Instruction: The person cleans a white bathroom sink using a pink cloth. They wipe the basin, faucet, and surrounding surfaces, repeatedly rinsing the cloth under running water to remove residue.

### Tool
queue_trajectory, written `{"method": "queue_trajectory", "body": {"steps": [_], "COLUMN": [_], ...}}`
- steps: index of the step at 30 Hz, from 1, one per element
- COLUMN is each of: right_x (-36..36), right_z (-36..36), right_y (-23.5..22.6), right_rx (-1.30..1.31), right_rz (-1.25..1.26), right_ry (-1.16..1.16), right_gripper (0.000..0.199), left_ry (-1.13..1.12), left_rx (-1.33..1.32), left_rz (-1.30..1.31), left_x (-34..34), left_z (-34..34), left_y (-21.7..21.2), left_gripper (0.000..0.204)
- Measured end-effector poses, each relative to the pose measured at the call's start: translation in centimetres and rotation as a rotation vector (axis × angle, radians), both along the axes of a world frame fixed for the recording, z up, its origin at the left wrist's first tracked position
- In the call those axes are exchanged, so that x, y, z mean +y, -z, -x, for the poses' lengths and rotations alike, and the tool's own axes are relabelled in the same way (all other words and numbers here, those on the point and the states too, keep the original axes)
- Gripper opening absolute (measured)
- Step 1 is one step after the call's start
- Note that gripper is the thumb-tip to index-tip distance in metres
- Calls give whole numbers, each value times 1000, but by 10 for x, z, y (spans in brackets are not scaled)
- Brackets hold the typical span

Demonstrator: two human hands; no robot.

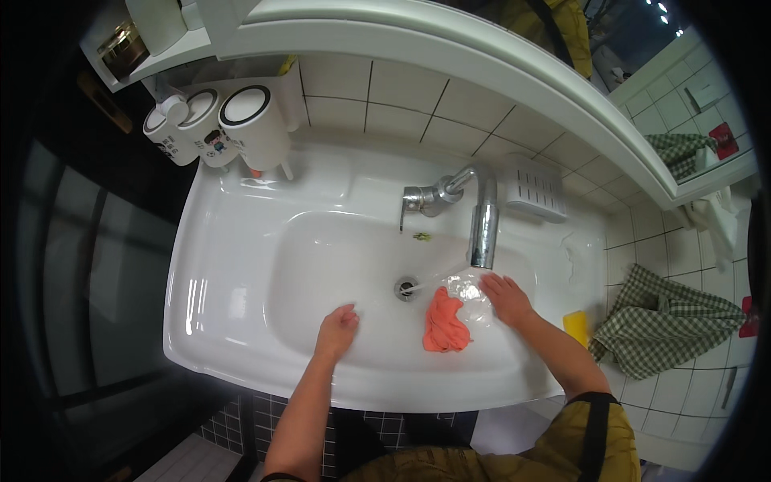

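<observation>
Near and right of the drain (405, 298), an orange cloth (445, 323) is laid crumpled, its long axis set front to back, its narrower end pointed away from the person. Farther right, the right hand (506, 300) is held with fingers extended. Left of the drain, the left hand's (338, 328) fingers are curled; whether they meet cannot be told. Beyond the drain, the faucet (483, 233) is mounted, its spout hung rightward.

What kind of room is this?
It looks like a bathroom, or at least a washroom. There's a big white washbasin with a silver tap, and a mirror on the wall above it.
</observation>
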State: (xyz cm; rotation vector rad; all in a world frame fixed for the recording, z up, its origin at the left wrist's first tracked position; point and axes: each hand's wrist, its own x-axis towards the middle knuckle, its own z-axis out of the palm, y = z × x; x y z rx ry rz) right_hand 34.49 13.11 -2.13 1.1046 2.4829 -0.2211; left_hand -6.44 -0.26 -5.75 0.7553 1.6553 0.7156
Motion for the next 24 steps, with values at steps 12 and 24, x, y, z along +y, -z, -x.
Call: {"method": "queue_trajectory", "body": {"steps": [12, 24], "right_x": [-62, -23], "right_z": [102, 164], "right_y": [4, 92], "right_rx": [431, 1090], "right_rz": [466, 212], "right_ry": [519, 1028], "right_gripper": [50, 40], "left_ry": [117, -265], "left_rx": [48, -528], "left_rz": [-54, 322], "left_x": [-6, 54], "left_z": [-9, -77], "left_y": [9, -28], "left_gripper": [38, 70]}}
